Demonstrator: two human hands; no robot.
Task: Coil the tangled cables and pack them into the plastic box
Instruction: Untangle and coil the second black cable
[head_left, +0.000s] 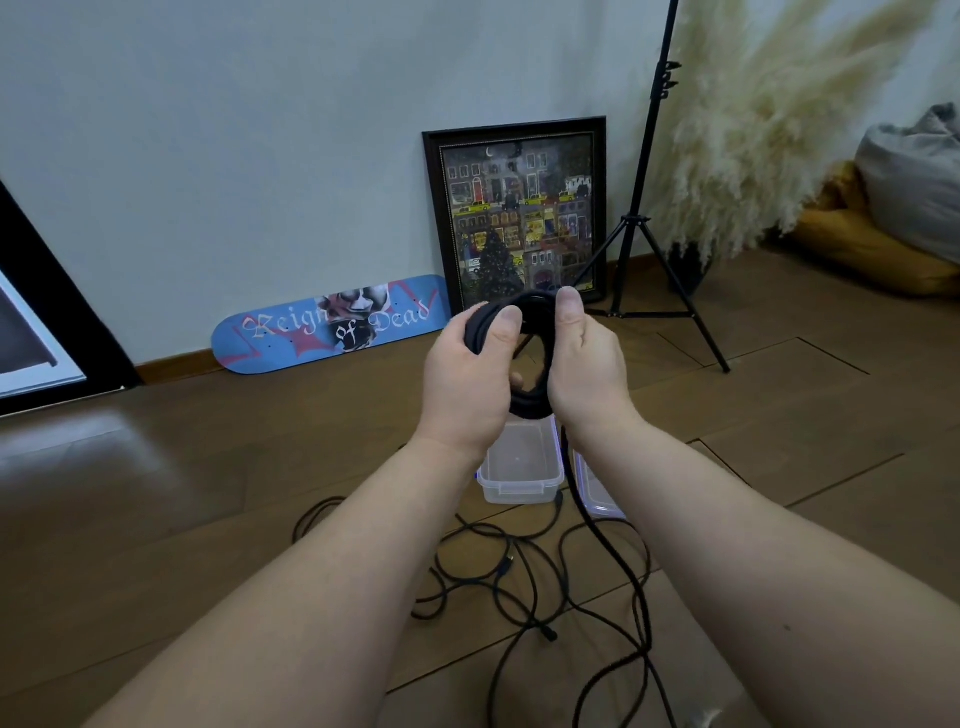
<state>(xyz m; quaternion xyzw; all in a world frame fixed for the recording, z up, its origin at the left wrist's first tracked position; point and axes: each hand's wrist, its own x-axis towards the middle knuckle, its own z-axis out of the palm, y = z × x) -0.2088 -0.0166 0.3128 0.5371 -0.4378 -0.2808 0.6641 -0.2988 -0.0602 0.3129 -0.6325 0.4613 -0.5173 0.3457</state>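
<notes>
We hold a coiled black cable (530, 358) upright above the clear plastic box (521, 470), our left hand (470, 376) curled round its left side with the thumb pressed on top, our right hand (584, 364) gripping the right side likewise. Its loose tail hangs down to the tangled cables (524, 577) on the wooden floor (208, 493). A purple-edged lid (597, 499) lies beside the box.

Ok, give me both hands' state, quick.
Left hand: grips the coiled black cable.
Right hand: grips the same coil, thumb on top.
</notes>
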